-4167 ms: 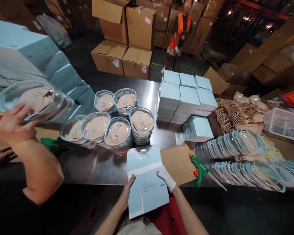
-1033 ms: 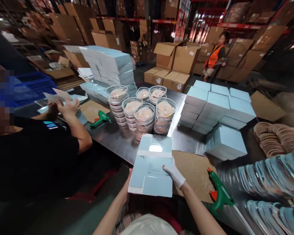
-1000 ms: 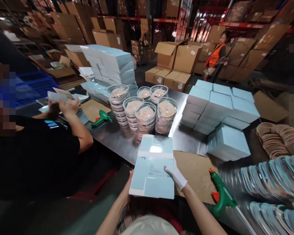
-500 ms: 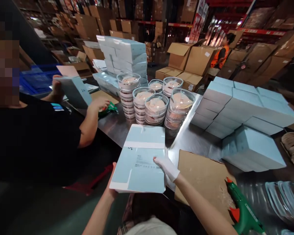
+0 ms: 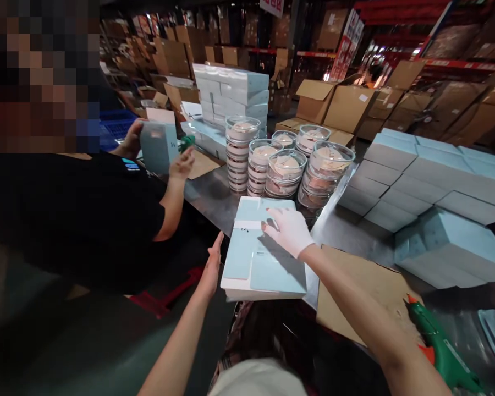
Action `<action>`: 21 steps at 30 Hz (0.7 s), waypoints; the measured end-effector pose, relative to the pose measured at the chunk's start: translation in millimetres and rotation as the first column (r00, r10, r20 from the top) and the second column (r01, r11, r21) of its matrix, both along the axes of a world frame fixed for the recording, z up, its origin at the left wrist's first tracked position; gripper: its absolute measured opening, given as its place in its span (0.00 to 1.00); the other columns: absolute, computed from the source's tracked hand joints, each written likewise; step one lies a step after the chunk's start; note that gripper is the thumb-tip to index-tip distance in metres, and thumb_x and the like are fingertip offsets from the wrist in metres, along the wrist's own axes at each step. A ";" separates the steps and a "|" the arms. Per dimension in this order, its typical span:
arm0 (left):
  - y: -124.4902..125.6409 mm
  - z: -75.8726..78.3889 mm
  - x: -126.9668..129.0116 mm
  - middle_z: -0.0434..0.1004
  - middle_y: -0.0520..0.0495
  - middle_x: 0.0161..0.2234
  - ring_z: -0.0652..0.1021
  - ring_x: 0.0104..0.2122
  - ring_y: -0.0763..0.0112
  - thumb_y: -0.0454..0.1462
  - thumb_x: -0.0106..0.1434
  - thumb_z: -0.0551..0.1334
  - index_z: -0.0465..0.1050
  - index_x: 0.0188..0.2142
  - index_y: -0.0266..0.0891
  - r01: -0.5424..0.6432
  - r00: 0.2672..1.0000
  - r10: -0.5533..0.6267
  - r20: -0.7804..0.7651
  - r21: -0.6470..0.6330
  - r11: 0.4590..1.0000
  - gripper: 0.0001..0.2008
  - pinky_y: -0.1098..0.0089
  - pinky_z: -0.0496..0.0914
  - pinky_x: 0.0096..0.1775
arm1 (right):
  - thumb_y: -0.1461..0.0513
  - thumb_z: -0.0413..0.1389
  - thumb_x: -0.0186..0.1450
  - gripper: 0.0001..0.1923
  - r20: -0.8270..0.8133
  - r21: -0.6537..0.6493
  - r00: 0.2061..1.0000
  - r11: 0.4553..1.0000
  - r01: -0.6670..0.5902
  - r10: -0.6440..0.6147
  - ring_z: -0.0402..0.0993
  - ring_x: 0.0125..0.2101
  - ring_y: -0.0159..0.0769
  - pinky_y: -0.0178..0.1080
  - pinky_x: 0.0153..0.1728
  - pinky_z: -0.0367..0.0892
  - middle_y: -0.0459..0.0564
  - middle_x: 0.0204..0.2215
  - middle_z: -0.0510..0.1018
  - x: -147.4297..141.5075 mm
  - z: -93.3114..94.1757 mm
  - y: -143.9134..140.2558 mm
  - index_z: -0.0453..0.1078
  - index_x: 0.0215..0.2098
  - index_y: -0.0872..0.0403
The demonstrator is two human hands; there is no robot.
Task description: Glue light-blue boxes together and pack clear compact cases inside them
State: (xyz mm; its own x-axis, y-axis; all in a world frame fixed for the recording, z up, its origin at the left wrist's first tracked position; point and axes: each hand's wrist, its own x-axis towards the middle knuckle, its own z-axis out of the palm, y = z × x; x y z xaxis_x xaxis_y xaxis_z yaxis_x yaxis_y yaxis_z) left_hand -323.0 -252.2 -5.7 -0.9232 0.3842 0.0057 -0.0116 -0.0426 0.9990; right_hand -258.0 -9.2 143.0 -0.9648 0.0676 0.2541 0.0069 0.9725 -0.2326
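Box point(image 5: 264, 258), flat, pale blue with white band, under flat gloved right hand point(image 5: 291, 231); open left hand point(image 5: 212, 269) steadies its edge

A steel bench point(image 5: 214, 198) carries stacks of clear lidded tubs point(image 5: 286, 173) holding tan pads, standing close together near its middle. To their right lie piles of pale blue flat boxes point(image 5: 421, 176), and a taller pile of the same boxes point(image 5: 231, 96) rises behind the tubs. A brown cardboard sheet point(image 5: 371, 286) lies on the bench's near edge, with a green glue gun point(image 5: 441, 352) just beside its right corner. At the left a co-worker in a black shirt point(image 5: 74, 214) holds a pale blue box point(image 5: 159, 146) upright in both hands. Brown cartons point(image 5: 338, 104) stand on the floor beyond the bench.
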 end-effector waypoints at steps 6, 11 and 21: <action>33.3 67.7 -37.6 0.40 0.42 0.79 0.37 0.77 0.48 0.61 0.60 0.69 0.46 0.77 0.47 0.193 0.902 -0.259 -0.346 -0.214 0.957 0.55 0.47 0.36 0.74 | 0.44 0.57 0.72 0.25 0.223 0.171 0.974 0.985 0.005 -0.043 0.75 0.46 0.55 0.50 0.49 0.67 0.63 0.43 0.80 -16.5 -0.9 -25.9 0.76 0.47 0.59; 42.3 82.3 -42.0 0.49 0.35 0.77 0.49 0.77 0.44 0.57 0.60 0.68 0.53 0.76 0.41 0.317 0.738 -0.567 -0.366 -0.553 0.771 0.52 0.46 0.51 0.73 | 0.43 0.56 0.73 0.25 0.242 0.195 0.967 0.980 0.036 -0.084 0.76 0.49 0.54 0.47 0.47 0.67 0.62 0.47 0.80 0.2 1.9 -37.2 0.76 0.48 0.57; 40.0 74.1 -44.2 0.58 0.36 0.74 0.64 0.71 0.40 0.59 0.56 0.70 0.57 0.74 0.43 0.237 0.822 -0.474 -0.316 -0.566 0.789 0.52 0.46 0.62 0.68 | 0.49 0.67 0.65 0.22 0.220 -0.314 0.971 0.935 0.167 -0.100 0.76 0.29 0.39 0.37 0.34 0.66 0.46 0.19 0.76 -9.1 -21.1 -35.8 0.72 0.20 0.53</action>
